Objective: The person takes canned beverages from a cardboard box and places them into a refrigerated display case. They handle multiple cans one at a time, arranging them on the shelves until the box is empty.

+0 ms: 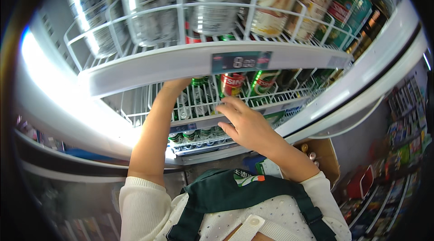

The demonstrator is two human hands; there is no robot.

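Note:
Both my arms reach into an upright drinks refrigerator. My left hand [177,84] is deep on the middle wire shelf, under the shelf above; its fingers are hidden behind the shelf's white front strip [152,65], close to a green can or bottle [199,80]. My right hand [241,118] hovers before the front rail of the middle shelf, fingers spread and slightly bent, with nothing seen in it. Just beyond its fingertips stands a red and green beer can [232,84], and right of that a green beer can [263,82].
Large cans [217,3] fill the upper wire shelf. More cans [189,135] stand on the lower shelf. The white refrigerator door [352,81] stands open at right. An open cardboard box [327,154] with bottles is below it, near a red basket [360,182] and stocked store shelves [407,129].

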